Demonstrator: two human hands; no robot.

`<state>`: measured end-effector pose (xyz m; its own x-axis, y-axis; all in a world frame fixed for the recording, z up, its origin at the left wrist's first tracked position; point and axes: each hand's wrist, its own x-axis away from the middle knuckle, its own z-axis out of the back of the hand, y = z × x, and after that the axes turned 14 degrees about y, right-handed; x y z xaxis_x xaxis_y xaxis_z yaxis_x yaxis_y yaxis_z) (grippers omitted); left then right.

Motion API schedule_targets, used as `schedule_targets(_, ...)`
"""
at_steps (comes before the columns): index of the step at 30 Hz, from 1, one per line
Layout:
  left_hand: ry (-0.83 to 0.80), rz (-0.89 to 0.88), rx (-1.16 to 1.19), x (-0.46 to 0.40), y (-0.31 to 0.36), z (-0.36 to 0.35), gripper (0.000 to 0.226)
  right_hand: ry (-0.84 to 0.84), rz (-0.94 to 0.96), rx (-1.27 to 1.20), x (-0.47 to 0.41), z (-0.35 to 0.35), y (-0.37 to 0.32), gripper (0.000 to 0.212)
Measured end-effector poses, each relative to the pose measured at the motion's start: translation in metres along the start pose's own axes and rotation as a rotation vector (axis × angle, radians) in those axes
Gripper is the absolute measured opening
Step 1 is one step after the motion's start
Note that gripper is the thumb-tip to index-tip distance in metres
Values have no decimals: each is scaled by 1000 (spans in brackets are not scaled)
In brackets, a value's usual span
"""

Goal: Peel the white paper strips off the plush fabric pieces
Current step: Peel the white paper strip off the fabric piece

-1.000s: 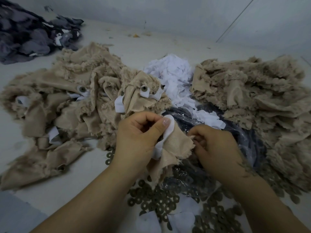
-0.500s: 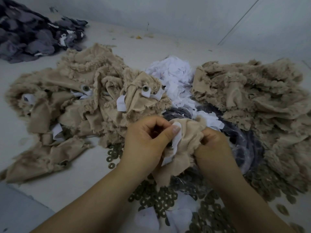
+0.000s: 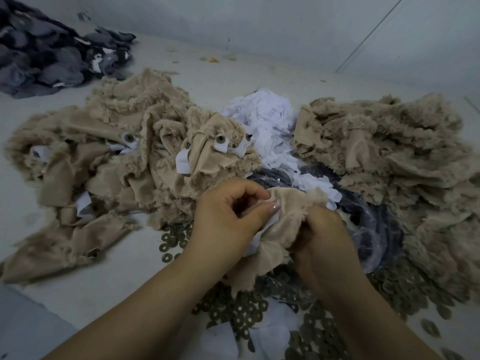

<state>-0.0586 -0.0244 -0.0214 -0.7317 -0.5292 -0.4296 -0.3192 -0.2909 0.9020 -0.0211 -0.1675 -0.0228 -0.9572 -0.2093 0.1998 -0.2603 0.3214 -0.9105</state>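
I pinch a paper strip with my left hand; my right hand grips the plush piece. Left of the peeled paper pile, many remain.

Crumpled beige plush fabric piece held above the tabletop, smooth backing up, fuzzy edges, white paper strip along its left edge, partly hidden

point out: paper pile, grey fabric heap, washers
paper pile [image 3: 262, 118], head view, middle of the white heap.
grey fabric heap [image 3: 44, 58], head view, centre of the dark pile.
washers [image 3: 241, 318], head view, a ring in the near cluster.
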Motion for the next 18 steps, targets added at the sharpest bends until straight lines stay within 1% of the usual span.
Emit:
schedule_targets(1,-1,-5,-13,-1,0,0,10,-36,-45,-75,0,0,-2,30)
schedule_targets(2,-3,-10,-25,-1,-1,0,10,-53,-93,-136,0,-1,-4,35)
schedule_targets(3,-6,-8,-32,-1,-2,-1,10,-64,-99,-152,1,-2,-4,43)
schedule_targets(4,-11,1,-29,0,-2,-1,9,-63,-65,-102,1,-2,-3,47)
schedule_targets(5,-21,9,-23,0,-2,-2,8,-30,-8,-17,1,-3,-2,40)
schedule_targets(6,-31,8,-20,1,-3,-2,7,6,40,49,0,-3,-1,26)
schedule_targets(7,-38,10,-18,2,-3,-2,7,46,44,69,0,-3,0,14)
schedule_targets(8,-39,28,-5,2,-3,-2,9,74,21,54,0,-4,0,10)
schedule_targets(11,-24,151,114,2,-2,1,15,120,-20,-3,-2,-1,0,23)
schedule_targets(13,-4,195,162,1,-1,2,12,137,-5,1,-2,-2,-1,28)
schedule_targets(16,23,225,159,2,0,3,6,139,-23,-23,-1,-4,0,30)
schedule_targets(18,11,236,131,3,2,3,7,139,-33,-36,-1,-4,-1,31)
